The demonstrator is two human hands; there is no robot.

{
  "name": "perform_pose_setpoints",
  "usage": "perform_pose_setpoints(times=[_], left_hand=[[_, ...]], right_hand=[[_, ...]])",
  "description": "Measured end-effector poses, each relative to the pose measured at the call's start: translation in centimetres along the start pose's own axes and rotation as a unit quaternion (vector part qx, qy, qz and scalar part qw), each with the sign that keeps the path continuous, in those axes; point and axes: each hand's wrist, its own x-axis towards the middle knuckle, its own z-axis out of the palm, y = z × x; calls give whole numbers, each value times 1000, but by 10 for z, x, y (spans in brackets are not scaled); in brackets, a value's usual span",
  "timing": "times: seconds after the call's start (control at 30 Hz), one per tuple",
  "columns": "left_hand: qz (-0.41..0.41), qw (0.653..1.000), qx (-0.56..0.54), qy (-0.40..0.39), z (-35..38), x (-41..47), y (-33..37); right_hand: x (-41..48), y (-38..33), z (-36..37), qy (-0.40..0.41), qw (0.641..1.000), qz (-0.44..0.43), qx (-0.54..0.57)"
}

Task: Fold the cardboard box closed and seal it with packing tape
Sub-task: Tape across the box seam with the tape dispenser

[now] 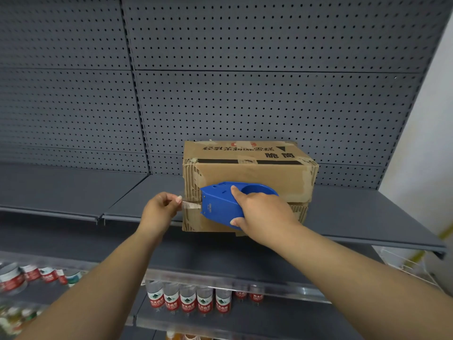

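A worn brown cardboard box (255, 173) with printed characters on top lies on a grey metal shelf, its flaps folded shut and facing me. My right hand (264, 212) grips a blue tape dispenser (220, 204) held against the box's front face, over the seam between the flaps. A short strip of clear tape (191, 205) runs out of the dispenser's left end. My left hand (161, 209) pinches the free end of that strip, just left of the box's front left corner.
The grey shelf (367, 217) extends left and right of the box, backed by a grey pegboard wall (220, 82). On the shelves below stand several water bottles (188, 300) and cans (29, 276). A white wall lies at the right.
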Motion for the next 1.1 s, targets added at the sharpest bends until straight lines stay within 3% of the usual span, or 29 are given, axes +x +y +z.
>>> perform_pose_setpoints(times=[0.13,0.33,0.53,1.1], left_hand=[[16,1000,4,3,-1,-3,3],[-11,994,-94,-44,-2,-9,8],[-12,993,-113,-31,5,-13,6],[5,999,-40,0,15,-10,0]], right_hand=[[1,1,0,4,1000,3,-1],[2,1,-2,1,1000,7,0],[0,1,-3,-4,1000,5,0],[-6,1,1,-9,1000,25,-3]])
